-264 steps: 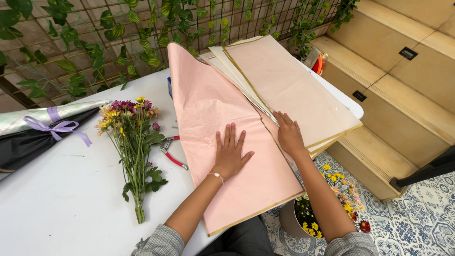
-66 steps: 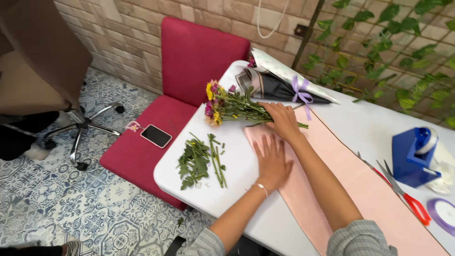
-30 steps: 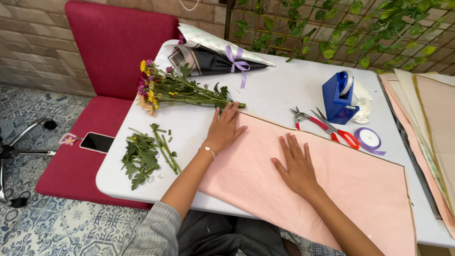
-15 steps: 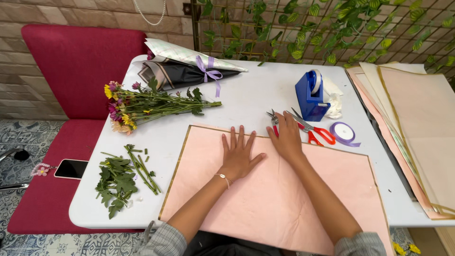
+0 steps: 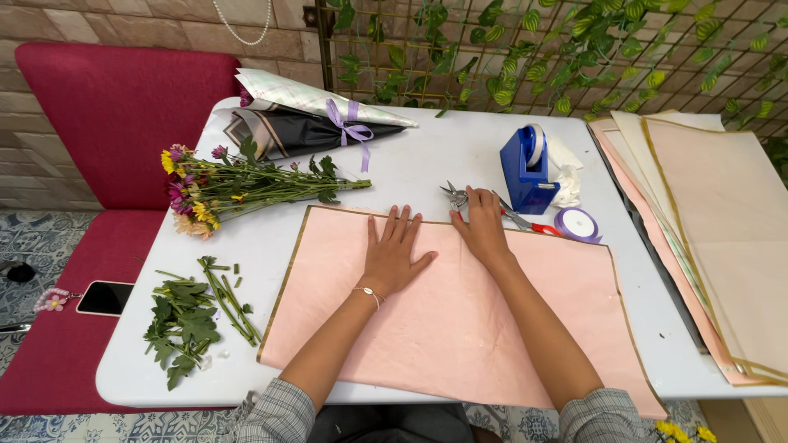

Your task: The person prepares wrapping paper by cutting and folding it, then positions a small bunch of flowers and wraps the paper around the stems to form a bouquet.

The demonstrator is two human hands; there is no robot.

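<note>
Since the earlier frame both hands slid together; I press left hand (image 5: 392, 256) and right hand (image 5: 481, 230), fingers spread flat, evenly smoothing the pink wrapping sheet (image 5: 460, 320) toward the table's far edge.

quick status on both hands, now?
Left hand: open, flat on the pink wrapping sheet, holding nothing.
Right hand: open, palm down at the sheet's far edge, holding nothing.

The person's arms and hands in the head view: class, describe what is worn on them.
Both arms wear grey plaid sleeves pushed up near the elbows, leaving the forearms bare. The left hand has a thin bracelet with a small pale charm at the wrist. The right hand is bare: no ring, watch or glove shows.
</note>
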